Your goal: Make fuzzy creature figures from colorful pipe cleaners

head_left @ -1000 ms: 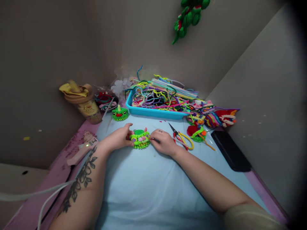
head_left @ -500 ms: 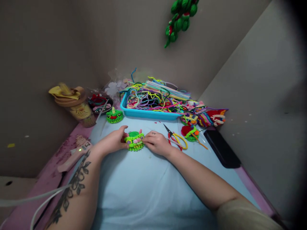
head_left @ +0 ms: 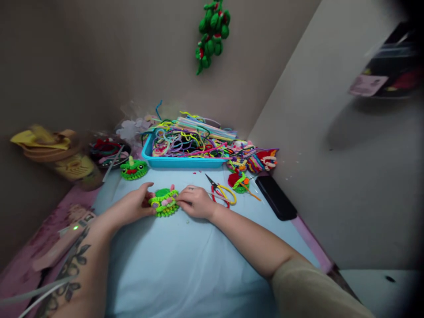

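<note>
A small green and yellow pipe-cleaner figure (head_left: 163,202) with pink bits lies on the light blue cloth (head_left: 185,265). My left hand (head_left: 134,206) holds its left side with thumb and fingers. From the right, my right hand (head_left: 195,202) pinches its edge with the fingers curled. Both forearms rest on the cloth.
Red and yellow scissors (head_left: 220,193) lie just right of my right hand. Behind sits a blue tray (head_left: 180,161) of coloured pipe cleaners, a green frog figure (head_left: 133,169), a red-green figure (head_left: 239,181), a black phone (head_left: 275,198), and a jar (head_left: 71,165) at left. Walls enclose the corner.
The view has swung to the right, so everything sits further left in the picture. Both hands stay on the green figure in the same grip.
</note>
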A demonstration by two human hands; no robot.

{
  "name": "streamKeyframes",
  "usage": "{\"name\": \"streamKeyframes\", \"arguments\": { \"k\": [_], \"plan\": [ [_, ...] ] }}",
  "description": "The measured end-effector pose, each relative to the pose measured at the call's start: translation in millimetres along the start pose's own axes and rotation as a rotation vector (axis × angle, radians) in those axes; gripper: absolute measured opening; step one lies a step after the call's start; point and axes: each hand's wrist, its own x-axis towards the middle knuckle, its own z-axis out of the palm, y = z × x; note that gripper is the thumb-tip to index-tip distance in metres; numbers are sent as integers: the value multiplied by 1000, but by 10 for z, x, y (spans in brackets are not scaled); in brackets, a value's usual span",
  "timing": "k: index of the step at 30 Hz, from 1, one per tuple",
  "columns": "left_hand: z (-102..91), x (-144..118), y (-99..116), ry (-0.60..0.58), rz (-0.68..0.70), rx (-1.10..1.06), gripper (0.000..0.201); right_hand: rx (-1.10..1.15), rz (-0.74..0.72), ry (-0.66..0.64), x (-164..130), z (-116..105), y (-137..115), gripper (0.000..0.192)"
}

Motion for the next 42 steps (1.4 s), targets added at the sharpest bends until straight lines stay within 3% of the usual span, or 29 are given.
{"name": "streamKeyframes", "arguments": {
  "k": [13,26,34,42],
  "plan": [
    [-9,42,-36,-21,-1,13,78,-53,47,-70,39,2,45,17],
    [-18,-29,60,-15,4,14,69,74,65,-14,-18,8,49,16],
    [-79,-94,50,-2,-23,15,84,200,349,182,-19,4,68,20],
    [-37,-87,131,-22,-19,-32,92,220,370,-26,-49,71,79,45]
  ]
}}
